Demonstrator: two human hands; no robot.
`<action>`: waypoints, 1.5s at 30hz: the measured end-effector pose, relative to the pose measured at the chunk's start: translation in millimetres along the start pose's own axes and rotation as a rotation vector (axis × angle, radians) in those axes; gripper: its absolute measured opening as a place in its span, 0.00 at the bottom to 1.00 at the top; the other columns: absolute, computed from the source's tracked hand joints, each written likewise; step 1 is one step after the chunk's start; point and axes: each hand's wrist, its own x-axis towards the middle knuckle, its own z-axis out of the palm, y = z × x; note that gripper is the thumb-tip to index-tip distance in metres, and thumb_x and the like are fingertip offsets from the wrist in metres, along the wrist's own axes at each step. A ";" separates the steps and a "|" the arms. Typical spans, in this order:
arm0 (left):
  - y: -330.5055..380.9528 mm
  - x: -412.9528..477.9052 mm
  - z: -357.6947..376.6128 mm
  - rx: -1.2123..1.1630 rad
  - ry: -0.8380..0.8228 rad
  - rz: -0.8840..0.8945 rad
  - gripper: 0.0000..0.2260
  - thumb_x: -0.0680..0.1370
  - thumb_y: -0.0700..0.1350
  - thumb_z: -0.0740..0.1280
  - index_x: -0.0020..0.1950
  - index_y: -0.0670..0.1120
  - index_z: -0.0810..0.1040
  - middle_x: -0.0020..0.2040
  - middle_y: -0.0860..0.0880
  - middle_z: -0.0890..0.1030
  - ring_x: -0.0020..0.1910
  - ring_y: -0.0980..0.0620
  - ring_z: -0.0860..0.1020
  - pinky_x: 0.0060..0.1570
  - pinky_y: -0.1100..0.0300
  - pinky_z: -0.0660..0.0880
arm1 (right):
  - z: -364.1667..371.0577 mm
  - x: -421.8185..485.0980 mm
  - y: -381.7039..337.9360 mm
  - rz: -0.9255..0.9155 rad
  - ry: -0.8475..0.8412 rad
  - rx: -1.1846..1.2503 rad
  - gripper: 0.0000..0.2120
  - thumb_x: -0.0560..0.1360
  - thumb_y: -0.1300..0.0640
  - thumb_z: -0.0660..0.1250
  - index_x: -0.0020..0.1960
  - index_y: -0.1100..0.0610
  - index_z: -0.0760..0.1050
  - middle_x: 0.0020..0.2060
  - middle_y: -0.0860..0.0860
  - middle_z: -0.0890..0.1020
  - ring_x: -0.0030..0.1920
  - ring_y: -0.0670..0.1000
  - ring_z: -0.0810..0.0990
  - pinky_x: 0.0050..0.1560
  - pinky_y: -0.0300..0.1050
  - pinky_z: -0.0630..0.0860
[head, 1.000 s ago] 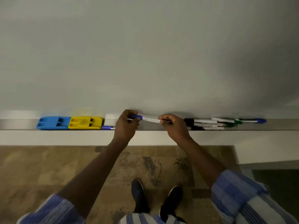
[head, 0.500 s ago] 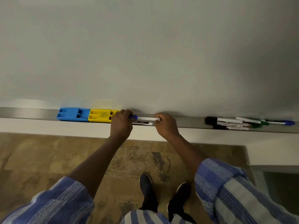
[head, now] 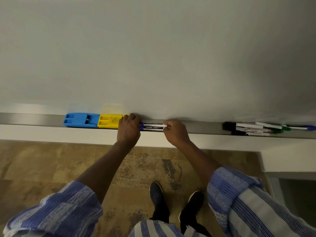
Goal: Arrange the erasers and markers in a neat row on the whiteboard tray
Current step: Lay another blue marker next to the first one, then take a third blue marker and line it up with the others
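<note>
A blue eraser [head: 80, 120] and a yellow eraser [head: 108, 121] lie end to end on the metal whiteboard tray [head: 30, 119]. Just right of them two blue-capped markers [head: 152, 126] lie side by side in the tray. My left hand [head: 128, 130] covers their capped ends and touches the yellow eraser. My right hand [head: 176, 132] pinches their other ends with curled fingers. Both markers rest in the tray between my hands. Further right lies a loose pile of markers [head: 256, 128], black, green and blue capped, crossing one another.
The whiteboard [head: 153, 57] fills the upper view. A white ledge [head: 51, 134] runs below the tray. My feet stand on a mottled brown floor [head: 34, 168]. A white corner block [head: 287, 156] juts out at the right.
The blue-capped marker went down from mid-air into the tray beside a second marker. Both hands lowered with it and pushed the pair up against the yellow eraser.
</note>
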 end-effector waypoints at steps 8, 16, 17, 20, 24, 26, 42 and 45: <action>4.1 -3.6 3.3 -0.006 -0.022 -0.010 0.05 0.77 0.43 0.68 0.51 0.43 0.80 0.49 0.42 0.78 0.48 0.40 0.75 0.48 0.47 0.72 | -3.0 -5.5 2.8 -0.065 0.010 0.002 0.16 0.76 0.62 0.64 0.61 0.60 0.80 0.58 0.57 0.82 0.59 0.55 0.80 0.60 0.41 0.72; 69.9 -10.8 5.1 -0.126 0.015 0.188 0.14 0.75 0.50 0.72 0.56 0.42 0.79 0.53 0.42 0.77 0.49 0.42 0.75 0.46 0.50 0.74 | -40.9 -17.3 36.6 -0.107 0.087 0.051 0.14 0.77 0.57 0.66 0.61 0.58 0.80 0.57 0.54 0.83 0.56 0.52 0.81 0.56 0.41 0.75; 82.7 -10.6 6.2 -0.147 0.007 0.214 0.15 0.75 0.50 0.73 0.56 0.43 0.79 0.53 0.42 0.77 0.49 0.43 0.75 0.47 0.50 0.74 | -49.0 -18.6 44.3 -0.100 0.104 0.049 0.13 0.77 0.57 0.66 0.60 0.58 0.80 0.56 0.54 0.83 0.55 0.52 0.81 0.56 0.40 0.75; 123.0 -7.9 10.7 -0.175 -0.017 0.316 0.17 0.75 0.50 0.73 0.59 0.42 0.78 0.56 0.42 0.77 0.52 0.42 0.76 0.49 0.49 0.75 | -74.3 -21.7 72.5 -0.076 0.169 0.062 0.11 0.76 0.59 0.66 0.57 0.60 0.81 0.52 0.56 0.83 0.52 0.54 0.82 0.54 0.44 0.79; 182.5 -8.3 22.4 -0.189 -0.078 0.447 0.28 0.77 0.53 0.69 0.73 0.42 0.69 0.71 0.39 0.72 0.70 0.39 0.70 0.65 0.45 0.70 | -110.4 -28.4 114.7 -0.019 0.249 0.059 0.13 0.77 0.57 0.68 0.60 0.60 0.78 0.55 0.55 0.83 0.54 0.53 0.82 0.50 0.40 0.75; 209.9 -11.8 33.1 -0.194 -0.125 0.516 0.33 0.79 0.54 0.67 0.79 0.42 0.61 0.78 0.39 0.64 0.77 0.39 0.61 0.72 0.45 0.65 | -130.1 -32.8 134.8 0.003 0.292 0.054 0.14 0.77 0.58 0.67 0.62 0.60 0.78 0.56 0.54 0.83 0.54 0.52 0.82 0.50 0.38 0.73; 262.9 -36.4 84.3 0.081 -0.241 0.580 0.51 0.73 0.65 0.68 0.81 0.41 0.45 0.82 0.39 0.45 0.80 0.37 0.45 0.75 0.35 0.55 | -225.8 -55.6 263.9 0.117 0.483 0.056 0.13 0.76 0.55 0.68 0.60 0.53 0.78 0.56 0.52 0.80 0.53 0.50 0.80 0.51 0.41 0.76; 264.2 -36.8 85.8 0.087 -0.247 0.570 0.52 0.72 0.66 0.69 0.81 0.41 0.45 0.82 0.39 0.44 0.80 0.37 0.45 0.75 0.34 0.54 | -227.4 -54.0 270.0 0.094 0.474 0.057 0.13 0.76 0.55 0.68 0.60 0.54 0.78 0.57 0.52 0.80 0.53 0.50 0.80 0.52 0.43 0.77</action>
